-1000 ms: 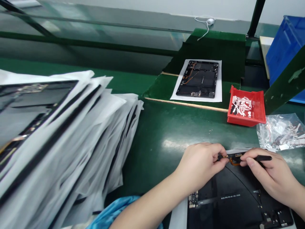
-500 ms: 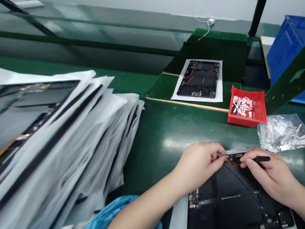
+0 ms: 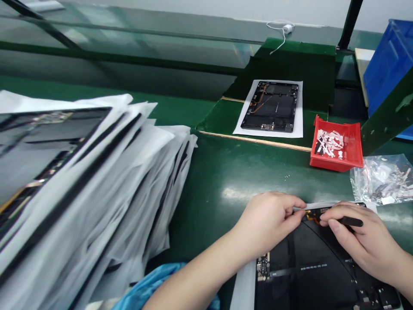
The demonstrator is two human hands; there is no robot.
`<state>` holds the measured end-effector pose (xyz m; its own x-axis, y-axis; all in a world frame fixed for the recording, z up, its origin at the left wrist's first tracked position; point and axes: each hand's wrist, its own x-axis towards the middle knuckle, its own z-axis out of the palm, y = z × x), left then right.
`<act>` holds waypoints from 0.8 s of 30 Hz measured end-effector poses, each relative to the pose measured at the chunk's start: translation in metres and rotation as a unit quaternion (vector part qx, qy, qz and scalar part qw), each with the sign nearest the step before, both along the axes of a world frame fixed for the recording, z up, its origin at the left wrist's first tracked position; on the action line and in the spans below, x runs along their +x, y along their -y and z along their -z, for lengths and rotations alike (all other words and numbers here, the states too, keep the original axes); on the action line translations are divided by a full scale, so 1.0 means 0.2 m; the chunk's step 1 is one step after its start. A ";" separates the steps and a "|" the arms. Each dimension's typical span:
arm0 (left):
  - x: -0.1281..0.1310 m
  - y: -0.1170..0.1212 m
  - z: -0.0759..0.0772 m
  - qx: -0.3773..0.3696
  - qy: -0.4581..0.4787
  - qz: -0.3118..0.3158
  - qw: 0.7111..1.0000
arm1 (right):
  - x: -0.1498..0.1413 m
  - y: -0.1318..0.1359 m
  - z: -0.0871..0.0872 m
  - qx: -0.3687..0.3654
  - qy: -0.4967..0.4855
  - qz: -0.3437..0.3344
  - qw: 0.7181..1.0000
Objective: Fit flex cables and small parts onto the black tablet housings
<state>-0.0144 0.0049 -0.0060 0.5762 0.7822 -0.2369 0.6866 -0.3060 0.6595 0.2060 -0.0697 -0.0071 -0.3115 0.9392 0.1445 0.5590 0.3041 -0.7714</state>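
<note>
An opened black tablet (image 3: 316, 267) lies on white paper at the lower right of the green bench. My left hand (image 3: 272, 219) rests on its far edge, fingertips pinched at a small orange flex cable (image 3: 312, 217) near the top rim. My right hand (image 3: 358, 241) grips a thin black tool (image 3: 351, 221), its tip at the same cable. The two hands almost touch over that spot.
A tall slanted stack of tablets with white paper between them (image 3: 80, 185) fills the left. A second opened tablet on paper (image 3: 271, 107) lies on a raised green mat. A red bin of white scraps (image 3: 337, 148), a clear bag of parts (image 3: 383, 178) and a blue crate (image 3: 387, 64) stand at the right.
My right hand with the black tool has slid slightly left and down toward the cable. My left hand keeps its pinch. The view shifted a little.
</note>
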 end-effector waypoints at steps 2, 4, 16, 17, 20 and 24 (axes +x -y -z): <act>0.00 0.00 0.00 0.015 0.004 0.013 1.000 | -0.01 0.00 0.00 0.020 0.009 -0.003 1.000; 0.00 0.00 0.00 0.024 0.008 0.019 1.000 | -0.02 0.00 0.00 0.041 0.017 -0.004 0.999; 0.01 0.00 0.00 0.045 -0.012 0.024 0.999 | -0.01 0.00 0.00 0.032 0.014 -0.003 0.999; 0.01 0.00 0.00 0.055 -0.019 0.030 0.998 | -0.01 -0.01 0.00 0.029 0.012 -0.002 0.999; 0.02 -0.01 0.00 0.098 -0.039 0.073 0.992 | -0.01 -0.01 -0.01 0.029 0.010 0.000 1.000; 0.03 -0.03 -0.02 0.154 -0.061 0.138 0.976 | -0.01 -0.01 -0.01 0.015 0.006 0.004 1.000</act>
<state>-0.0077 0.0111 -0.0012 0.7577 0.6456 -0.0953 0.6174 -0.6619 0.4250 0.2045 -0.0670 -0.0046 -0.3058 0.9369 0.1693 0.5711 0.3228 -0.7547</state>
